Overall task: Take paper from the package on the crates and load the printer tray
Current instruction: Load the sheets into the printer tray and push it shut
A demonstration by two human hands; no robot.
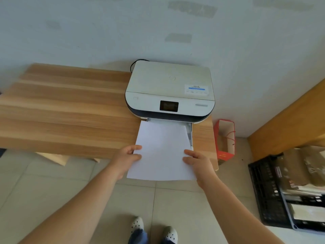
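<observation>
A white printer (169,88) with a dark front band sits at the right end of a wooden table (66,110). Its paper tray (190,134) sticks out from under the front. A stack of white paper (161,152) lies with its far edge in the tray mouth and its near edge hanging past the table. My left hand (127,156) grips the stack's left side, thumb on top. On the right side my right hand (197,162) holds it the same way. The paper package (297,166) rests on black crates (270,196) at the far right.
A red open-topped carton (226,140) stands on the floor just right of the table. A wooden plank (288,124) runs along the right wall. A black cable (135,63) loops behind the printer. My feet (154,229) stand on pale floor tiles.
</observation>
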